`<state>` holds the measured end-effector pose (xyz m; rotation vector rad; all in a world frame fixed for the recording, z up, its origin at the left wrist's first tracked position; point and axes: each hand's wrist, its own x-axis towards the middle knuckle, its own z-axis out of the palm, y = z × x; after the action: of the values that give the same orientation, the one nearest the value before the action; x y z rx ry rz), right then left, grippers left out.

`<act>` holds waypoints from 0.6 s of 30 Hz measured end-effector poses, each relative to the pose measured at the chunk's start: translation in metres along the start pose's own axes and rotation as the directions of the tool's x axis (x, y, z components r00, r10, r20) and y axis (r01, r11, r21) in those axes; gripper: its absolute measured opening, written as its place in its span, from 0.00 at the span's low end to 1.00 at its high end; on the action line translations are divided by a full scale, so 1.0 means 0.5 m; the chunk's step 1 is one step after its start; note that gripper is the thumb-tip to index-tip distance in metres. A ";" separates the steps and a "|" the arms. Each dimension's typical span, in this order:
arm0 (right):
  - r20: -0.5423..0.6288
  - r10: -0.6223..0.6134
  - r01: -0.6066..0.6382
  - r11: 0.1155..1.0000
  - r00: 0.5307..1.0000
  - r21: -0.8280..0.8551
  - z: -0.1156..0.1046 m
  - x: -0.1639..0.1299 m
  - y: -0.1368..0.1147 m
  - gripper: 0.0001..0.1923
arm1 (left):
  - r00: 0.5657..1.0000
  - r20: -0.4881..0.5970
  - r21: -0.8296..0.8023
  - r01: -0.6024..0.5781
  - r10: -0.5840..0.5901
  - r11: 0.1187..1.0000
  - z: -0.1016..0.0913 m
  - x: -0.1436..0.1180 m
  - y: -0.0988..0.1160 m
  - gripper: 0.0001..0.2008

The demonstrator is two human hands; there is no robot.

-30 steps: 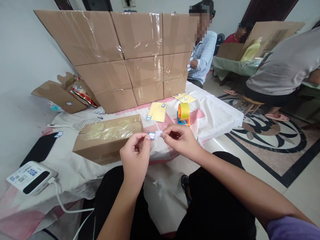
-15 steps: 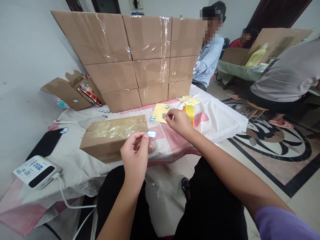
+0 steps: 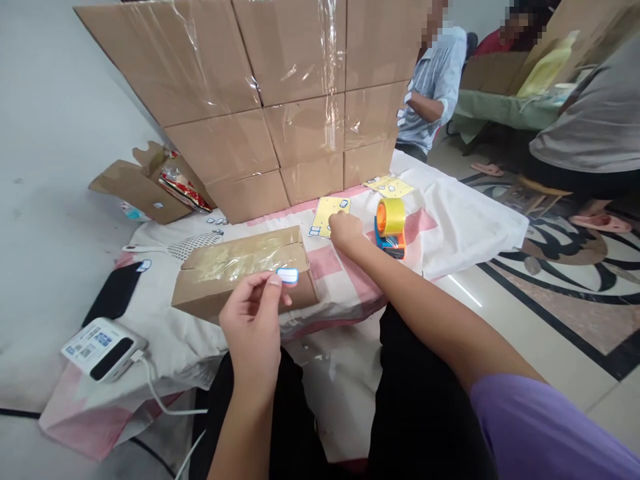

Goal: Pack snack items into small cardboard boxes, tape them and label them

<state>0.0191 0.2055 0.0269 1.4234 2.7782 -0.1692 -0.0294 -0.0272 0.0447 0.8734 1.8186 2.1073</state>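
Observation:
My left hand (image 3: 253, 320) pinches a small white sticker label (image 3: 287, 275) with a blue border between thumb and fingertips, in front of the taped cardboard box (image 3: 245, 260). My right hand (image 3: 346, 230) is closed over a yellow card (image 3: 327, 208) on the table, seen from its back. Its fingertips are hidden, so I cannot make out what they hold. To the right of that hand stands a tape dispenser (image 3: 391, 230) with a yellow roll on it. A second yellow card (image 3: 393, 187) lies farther back, with small blue-edged pieces on it.
A tall wall of taped cartons (image 3: 300, 93) rises behind the cards. On the left are an open carton (image 3: 137, 190), a white perforated paddle (image 3: 195, 245), a black pad (image 3: 113, 293) and a white device (image 3: 103, 350) with a cable. A person in a blue shirt (image 3: 440, 87) sits beyond.
My right hand has moved slightly left and closed over the near yellow card. My left hand still holds the label, now lower and farther left. The view has tilted down.

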 end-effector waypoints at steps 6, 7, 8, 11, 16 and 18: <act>-0.529 -0.105 0.356 0.846 0.842 0.398 -0.046 -0.120 0.000 0.12 | 1.000 -0.021 0.016 0.001 -0.001 1.000 -0.017 0.012 0.000 0.06; -0.551 -0.150 0.463 0.739 0.821 0.489 -0.053 -0.152 -0.001 0.11 | 1.000 -0.008 0.035 -0.010 0.011 0.999 -0.018 0.011 0.001 0.06; -0.545 -0.192 0.532 0.617 0.816 0.580 -0.059 -0.184 -0.003 0.13 | 1.000 0.011 0.063 -0.028 0.028 0.998 -0.019 0.009 0.002 0.05; -0.462 -0.338 0.562 0.317 0.820 0.764 -0.072 -0.260 -0.005 0.14 | 0.991 0.114 0.190 -0.095 0.074 0.977 -0.016 -0.003 0.006 0.04; -0.337 -0.360 0.406 0.135 0.870 0.904 -0.058 -0.285 0.000 0.08 | 0.972 0.193 0.378 -0.197 0.131 0.905 0.014 -0.023 0.016 0.06; -0.256 -0.247 0.270 0.021 0.935 0.963 -0.039 -0.271 0.001 0.09 | 0.973 0.081 0.377 -0.231 0.216 0.897 0.030 -0.020 0.021 0.08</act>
<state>0.0992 0.0983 0.0547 0.6815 2.7236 -2.5489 -0.0107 -0.0225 0.0525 1.2599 2.2518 1.8625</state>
